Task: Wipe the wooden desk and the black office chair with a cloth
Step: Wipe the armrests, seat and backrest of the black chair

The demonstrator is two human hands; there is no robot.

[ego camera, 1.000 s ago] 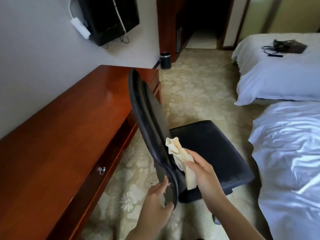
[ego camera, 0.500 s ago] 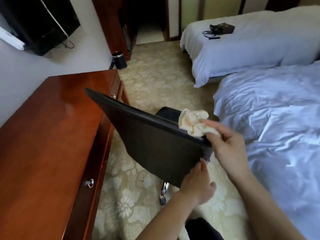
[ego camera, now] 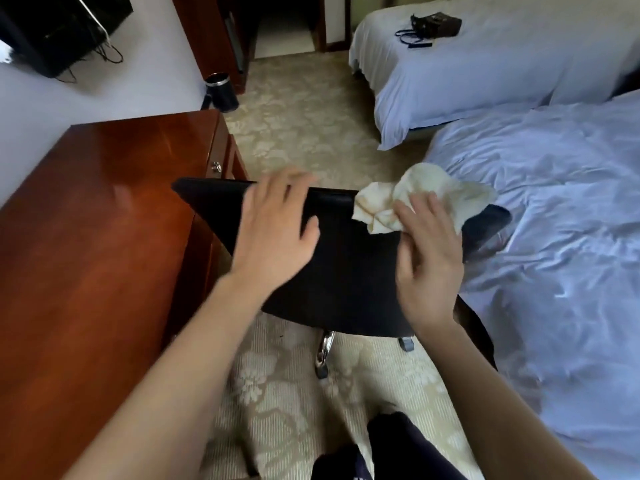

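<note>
One black office chair (ego camera: 346, 271) is seen from behind, its broad, smooth back tapering downward, just beside one wooden surface (ego camera: 86, 237) of glossy reddish-brown finish. One cream cloth (ego camera: 433, 188), crumpled and faintly stained, is pressed against the upper right corner of the chair back by the right hand (ego camera: 429, 261), whose fingers are laid fairly straight over it; the thumb is hidden. The left hand (ego camera: 273, 233), blurred, is spread wide with fingers apart over the top edge of the chair back, and nothing is held in it. One round metal knob (ego camera: 216, 166) is shown on the surface's drawer front. One chrome leg (ego camera: 323, 348) and a grey caster (ego camera: 406, 342) are visible under the chair, on a pale carpet (ego camera: 311, 133) of floral pattern. Two beds are counted, a near bed (ego camera: 554, 237) with rumpled white linen and a far bed (ego camera: 502, 71), on which one dark bag (ego camera: 436, 24) is laid. One black cylindrical bin (ego camera: 221, 91) is stood by the wall.
</note>
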